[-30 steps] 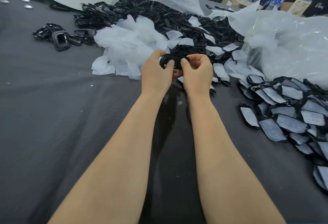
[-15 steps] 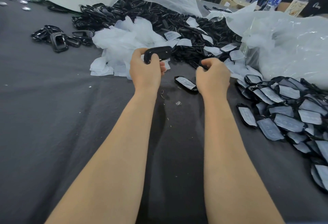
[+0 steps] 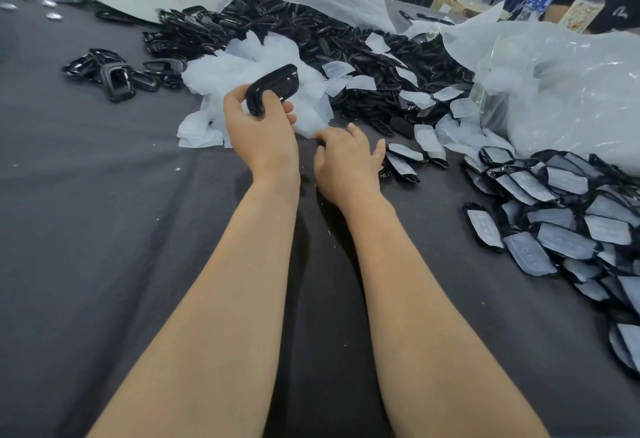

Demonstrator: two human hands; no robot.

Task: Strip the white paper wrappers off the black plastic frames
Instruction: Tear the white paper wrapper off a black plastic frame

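Pinching a glossy, unwrapped black frame [image 3: 272, 89], the left grip [image 3: 263, 132] is raised; the right grip [image 3: 346, 163], clenched earlier, now spreads low over the counter [image 3: 104, 229].

Gray table [image 3: 97, 236] w/ frame piles [image 3: 311, 32], loose wrappers [image 3: 235, 70]

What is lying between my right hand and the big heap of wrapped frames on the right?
Head view: a few wrapped frames lie right beside the right hand; beyond them bare dark cloth runs to the heap.
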